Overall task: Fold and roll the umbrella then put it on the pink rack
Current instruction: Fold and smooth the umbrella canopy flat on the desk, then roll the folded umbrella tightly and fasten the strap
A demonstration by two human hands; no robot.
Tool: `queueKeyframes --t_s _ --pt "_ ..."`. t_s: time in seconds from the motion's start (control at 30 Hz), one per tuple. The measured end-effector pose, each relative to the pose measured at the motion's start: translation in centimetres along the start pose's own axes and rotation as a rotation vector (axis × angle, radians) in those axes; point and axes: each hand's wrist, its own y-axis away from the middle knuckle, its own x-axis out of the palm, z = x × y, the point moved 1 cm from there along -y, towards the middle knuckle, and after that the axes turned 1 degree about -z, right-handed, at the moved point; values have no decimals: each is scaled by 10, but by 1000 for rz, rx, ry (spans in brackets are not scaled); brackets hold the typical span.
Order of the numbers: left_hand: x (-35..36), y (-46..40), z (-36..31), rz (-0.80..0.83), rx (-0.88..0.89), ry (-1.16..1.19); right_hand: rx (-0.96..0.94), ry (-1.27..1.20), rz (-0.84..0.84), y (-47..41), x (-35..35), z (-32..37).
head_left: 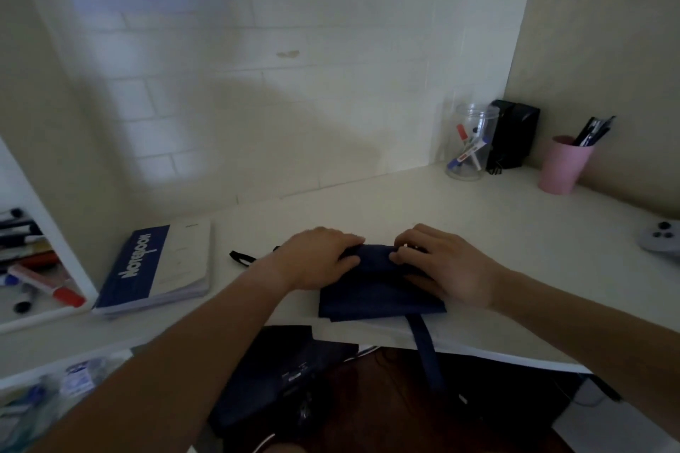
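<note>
Head view: both hands work the navy umbrella (379, 290) at the worktop's (496, 232) near edge.
Left hand (316, 261) and right hand (441, 265) each hold a narrow grip, fingers curled onto the fabric's far fold. Strap (427, 349) hangs over the edge; it may drag the roll loose or off the worktop. Uneven pressure between the hands would skew the roll. No pink rack visible, only a pink cup (563, 165).

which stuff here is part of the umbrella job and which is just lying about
In the job:
navy umbrella
its strap, hanging over the desk edge
left hand and right hand, both gripping the umbrella

Just lying about:
notebook
clear marker jar
pink pen cup
game controller
</note>
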Motion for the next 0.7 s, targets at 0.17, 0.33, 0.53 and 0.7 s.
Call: queueKeyframes --t_s 0.17,0.33,0.53,0.7 --pt "-6 -6 0 -60 72 -106 220 -205 114 -21 -19 -6" --pt "5 -8 -8 -246 132 -149 459 -353 430 -40 -13 -26" --pt "8 -10 -5 -233 88 -56 354 -199 274 -27 -6 -21" --pt "15 -13 -1 -77 22 153 282 -171 102 -8 1 -13"
